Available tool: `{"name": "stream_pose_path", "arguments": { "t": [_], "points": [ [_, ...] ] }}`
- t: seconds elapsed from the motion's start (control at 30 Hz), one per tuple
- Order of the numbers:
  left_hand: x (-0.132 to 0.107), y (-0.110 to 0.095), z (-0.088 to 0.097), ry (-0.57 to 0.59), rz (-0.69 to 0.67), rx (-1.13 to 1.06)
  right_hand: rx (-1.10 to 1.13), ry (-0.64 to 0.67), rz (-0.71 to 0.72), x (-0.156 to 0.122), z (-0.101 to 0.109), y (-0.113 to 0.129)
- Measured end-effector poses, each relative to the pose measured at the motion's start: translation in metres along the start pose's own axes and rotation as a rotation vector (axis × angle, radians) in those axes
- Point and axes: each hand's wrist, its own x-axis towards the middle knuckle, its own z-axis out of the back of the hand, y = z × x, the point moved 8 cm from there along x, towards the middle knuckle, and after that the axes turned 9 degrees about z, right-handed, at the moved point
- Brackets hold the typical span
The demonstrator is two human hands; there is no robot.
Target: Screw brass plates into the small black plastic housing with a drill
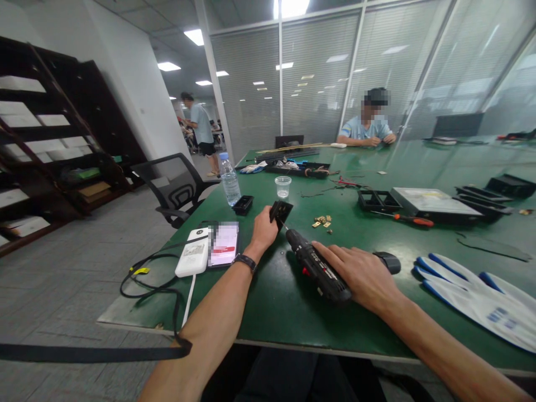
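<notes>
The right hand (368, 273), nearer, wraps a cordless drill (316, 265), its long axis slanting forward-left to the black plastic part (283, 211) pinched in the left hand (264, 228), contact unclear; small brass pieces (322, 221) lie right of the left hand

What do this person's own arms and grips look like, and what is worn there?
The left grip and right grip are ungloved. The left forearm and right forearm show no sleeve. A narrow dark wristband is on the left; none shows on the right.
</notes>
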Motion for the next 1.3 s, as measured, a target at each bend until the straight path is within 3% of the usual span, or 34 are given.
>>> {"name": "stream_pose_path", "arguments": {
  "t": [0.73, 1.3],
  "points": [
    [0.0005, 0.0064, 0.0007, -0.013, 0.019, -0.054, -0.069, -0.048, 0.011, -0.0020, 0.0038, 0.0017],
    [-0.0033, 0.0004, 0.0023, 0.011, -0.012, -0.033, -0.087, -0.037, -0.014, -0.0046, -0.0024, -0.0015]
  ]
}}
